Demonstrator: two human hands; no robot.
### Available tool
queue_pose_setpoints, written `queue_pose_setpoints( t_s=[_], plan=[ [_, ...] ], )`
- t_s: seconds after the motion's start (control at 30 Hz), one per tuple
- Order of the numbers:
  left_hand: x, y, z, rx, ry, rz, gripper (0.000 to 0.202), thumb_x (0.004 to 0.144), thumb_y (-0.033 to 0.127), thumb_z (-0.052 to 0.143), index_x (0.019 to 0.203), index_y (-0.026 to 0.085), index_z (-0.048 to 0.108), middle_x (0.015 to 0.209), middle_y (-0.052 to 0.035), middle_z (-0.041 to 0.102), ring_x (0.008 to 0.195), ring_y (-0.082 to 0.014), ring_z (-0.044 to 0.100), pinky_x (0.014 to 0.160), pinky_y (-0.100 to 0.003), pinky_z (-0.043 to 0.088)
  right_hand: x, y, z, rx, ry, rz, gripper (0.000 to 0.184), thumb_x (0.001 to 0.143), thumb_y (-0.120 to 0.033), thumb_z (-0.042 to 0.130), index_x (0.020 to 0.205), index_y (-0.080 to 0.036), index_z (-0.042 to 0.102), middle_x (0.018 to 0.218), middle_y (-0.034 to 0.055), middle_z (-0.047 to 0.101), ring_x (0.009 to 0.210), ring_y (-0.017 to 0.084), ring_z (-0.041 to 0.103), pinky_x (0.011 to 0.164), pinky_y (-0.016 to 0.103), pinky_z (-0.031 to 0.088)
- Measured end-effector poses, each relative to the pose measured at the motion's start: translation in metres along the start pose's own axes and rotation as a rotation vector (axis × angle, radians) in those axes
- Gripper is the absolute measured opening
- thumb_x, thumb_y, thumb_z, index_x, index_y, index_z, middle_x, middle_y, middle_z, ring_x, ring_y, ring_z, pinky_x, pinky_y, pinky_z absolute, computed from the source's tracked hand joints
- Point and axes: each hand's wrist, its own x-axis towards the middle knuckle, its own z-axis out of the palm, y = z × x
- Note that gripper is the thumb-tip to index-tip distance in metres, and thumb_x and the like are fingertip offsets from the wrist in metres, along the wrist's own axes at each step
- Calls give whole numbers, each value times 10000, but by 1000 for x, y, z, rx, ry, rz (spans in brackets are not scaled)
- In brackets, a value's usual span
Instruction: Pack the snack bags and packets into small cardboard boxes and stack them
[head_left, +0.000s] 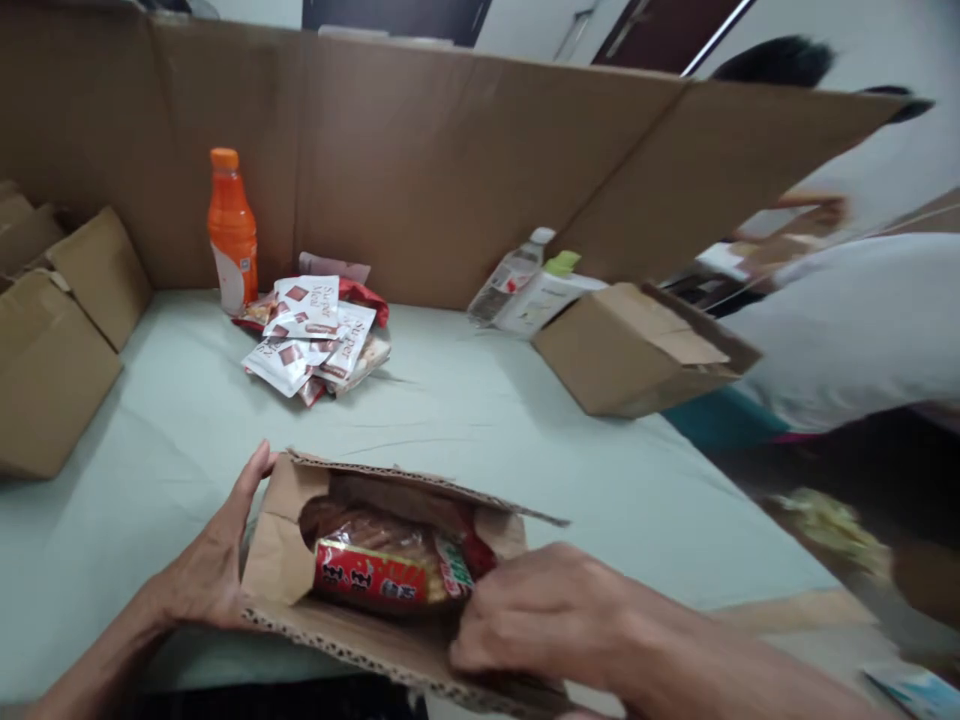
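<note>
An open cardboard box (pixel 279 562) lies on the pale green table in front of me, with a red snack packet (pixel 382 578) inside it. My left hand (pixel 214 560) rests flat against the box's left side, fingers stretched upward. My right hand (pixel 536 610) is over the box's right end with fingers curled down at the packet's edge and the box flap; what it grips is hidden.
A pile of white and red sachets (pixel 311 335) lies mid-table beside an orange drink bottle (pixel 232 232). A clear bottle (pixel 508 277), a white carton (pixel 544 298) and a small cardboard box (pixel 630 345) sit right. More boxes (pixel 52 340) stand left. Cardboard walls (pixel 420 170) ring the table. Another person (pixel 840 320) is at right.
</note>
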Motion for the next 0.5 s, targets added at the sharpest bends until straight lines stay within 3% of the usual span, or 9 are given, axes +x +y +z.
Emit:
queue_pose_setpoints(
  t_s=[0.07,0.13,0.2,0.37,0.5],
  plan=[
    [-11,-3,1,-3,1,-12,1300,750,697,777,1604,435,-167,1741,-97,51,1550,-481,177,1215,-699,260,5,6,0,-27,77,36,298,1031,-451,511,1136,-336,765,1085,70,789,994,237,749,798,336,619],
    [-15,-7,3,8,-11,-14,1337,731,664,813,1601,428,-174,1738,-98,81,1550,-483,183,1224,-695,245,12,15,7,-208,213,50,338,1028,-415,502,1277,-305,703,1225,97,749,1096,280,717,852,400,611],
    [-13,-9,5,1,-4,0,1345,725,637,828,1607,418,-164,1729,-105,130,1543,-486,213,1221,-696,258,23,25,19,-409,270,45,382,986,-326,550,1348,-234,635,1298,138,706,1118,311,689,876,444,594],
    [-10,-14,13,-43,40,26,1320,719,617,829,1628,405,-104,1708,-128,175,1521,-508,265,1198,-711,298,52,34,36,-671,220,74,206,857,-120,603,1045,-195,646,1099,137,697,915,283,644,782,429,539],
    [-13,-18,24,-111,56,-10,1398,668,605,860,1633,353,-120,1679,-158,205,1497,-507,309,1206,-705,271,55,31,31,-620,212,-2,178,859,-42,574,894,-213,607,945,68,689,782,215,601,722,356,468]
  ],
)
